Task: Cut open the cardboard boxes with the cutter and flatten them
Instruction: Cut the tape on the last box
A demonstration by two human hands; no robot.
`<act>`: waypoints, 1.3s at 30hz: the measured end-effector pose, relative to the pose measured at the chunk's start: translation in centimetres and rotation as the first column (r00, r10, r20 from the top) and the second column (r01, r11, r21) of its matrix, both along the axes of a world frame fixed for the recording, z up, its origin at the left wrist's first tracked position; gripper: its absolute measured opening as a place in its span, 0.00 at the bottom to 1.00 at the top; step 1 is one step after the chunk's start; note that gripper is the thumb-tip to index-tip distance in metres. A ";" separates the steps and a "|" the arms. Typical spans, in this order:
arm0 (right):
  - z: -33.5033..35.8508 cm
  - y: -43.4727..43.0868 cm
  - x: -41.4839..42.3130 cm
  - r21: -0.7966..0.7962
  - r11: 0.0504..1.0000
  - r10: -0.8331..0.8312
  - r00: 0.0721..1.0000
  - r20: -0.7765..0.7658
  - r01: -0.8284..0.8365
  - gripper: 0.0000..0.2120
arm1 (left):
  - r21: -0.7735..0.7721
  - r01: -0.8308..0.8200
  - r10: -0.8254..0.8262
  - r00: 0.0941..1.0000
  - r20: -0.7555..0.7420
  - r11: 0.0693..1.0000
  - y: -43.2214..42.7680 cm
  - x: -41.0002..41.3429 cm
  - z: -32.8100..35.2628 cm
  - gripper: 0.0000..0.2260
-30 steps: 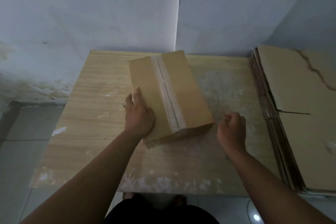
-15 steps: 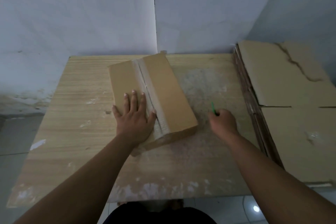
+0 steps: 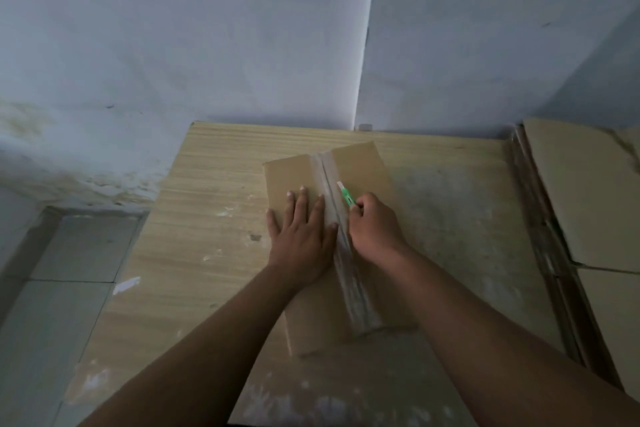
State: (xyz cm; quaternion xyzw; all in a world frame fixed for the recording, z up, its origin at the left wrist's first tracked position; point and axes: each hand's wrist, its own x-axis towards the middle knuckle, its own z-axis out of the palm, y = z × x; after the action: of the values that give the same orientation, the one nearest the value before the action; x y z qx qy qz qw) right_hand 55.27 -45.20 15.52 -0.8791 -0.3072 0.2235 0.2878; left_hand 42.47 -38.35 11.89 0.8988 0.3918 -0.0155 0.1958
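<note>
While the left hand (image 3: pixel 304 236) lies flat, fingers spread, on the left flap of the cardboard box (image 3: pixel 362 170), the right hand (image 3: pixel 375 229) has its fingers curled round a green cutter (image 3: pixel 347 197). The cutter's pale tip points away from the person, just right of the taped seam (image 3: pixel 351 288); whether it touches the cardboard I cannot tell. Closed, the box lies lengthwise from near to far at the middle of the wooden table (image 3: pixel 207 218). A stack of flattened cardboard (image 3: pixel 588 204) sits at the table's right side.
</note>
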 end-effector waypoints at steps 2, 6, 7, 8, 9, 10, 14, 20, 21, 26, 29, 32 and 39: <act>0.0 1.9 0.1 -0.020 1.000 0.013 1.000 0.027 -0.013 0.11 | -0.007 0.020 -0.019 0.999 0.035 1.000 3.4 1.2 0.2 0.28; 0.3 5.4 0.7 -0.068 0.998 -0.011 0.997 0.077 0.016 0.15 | -0.055 -0.004 0.010 0.994 0.105 0.998 10.3 3.9 0.8 0.24; 0.4 6.2 0.9 -0.078 0.997 -0.010 0.996 0.083 0.017 0.16 | -0.077 -0.026 0.035 0.992 0.123 0.997 11.6 4.4 0.8 0.22; 0.5 7.0 1.1 -0.087 0.996 -0.007 0.996 0.084 0.014 0.16 | -0.102 -0.053 0.068 0.986 0.151 0.993 12.6 4.9 0.8 0.19; 0.6 7.7 1.3 -0.097 0.995 -0.003 0.996 0.085 0.011 0.17 | -0.126 -0.089 0.112 0.976 0.188 0.988 13.3 5.3 0.6 0.16; 0.7 8.3 1.5 -0.110 0.994 -0.001 0.996 0.085 0.010 0.17 | -0.138 -0.131 0.160 0.961 0.226 0.982 13.8 5.5 0.4 0.14; 0.8 10.0 2.1 -0.167 0.986 0.022 0.993 0.118 -0.002 0.17 | -0.128 -0.236 0.265 0.905 0.332 0.963 14.0 5.8 -0.4 0.10; 1.5 11.3 2.3 -0.224 0.973 0.084 0.986 0.142 -0.050 0.15 | -0.199 -0.276 0.333 0.865 0.374 0.940 14.5 6.1 -0.9 0.11; 1.6 11.3 2.3 -0.231 0.972 0.087 0.986 0.144 -0.053 0.14 | -0.202 -0.279 0.338 0.864 0.375 0.939 14.5 6.1 -1.0 0.11; 1.9 11.6 2.1 -0.294 0.953 0.119 0.980 0.160 -0.068 0.12 | -0.183 -0.292 0.340 0.871 0.356 0.939 14.6 6.3 -1.0 0.11; 2.2 11.9 2.0 -0.326 0.940 0.159 0.974 0.162 -0.099 0.12 | -0.174 -0.292 0.335 0.881 0.335 0.940 14.5 6.3 -1.0 0.12; 2.0 11.5 1.6 -0.326 0.940 0.165 0.970 0.178 -0.100 0.11 | -0.180 -0.295 0.340 0.883 0.324 0.938 14.6 6.3 -1.0 0.12; 1.5 6.3 -1.3 -0.390 0.918 0.141 0.978 0.152 -0.072 0.10 | -0.174 -0.304 0.345 0.884 0.316 0.937 14.3 6.3 -0.7 0.12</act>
State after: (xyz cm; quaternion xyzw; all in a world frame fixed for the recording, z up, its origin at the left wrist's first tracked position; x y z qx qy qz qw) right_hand 53.99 -38.92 17.06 -0.9166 -0.3295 0.2154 0.0696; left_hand 48.74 -24.00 11.23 0.7960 0.4953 0.1500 0.3140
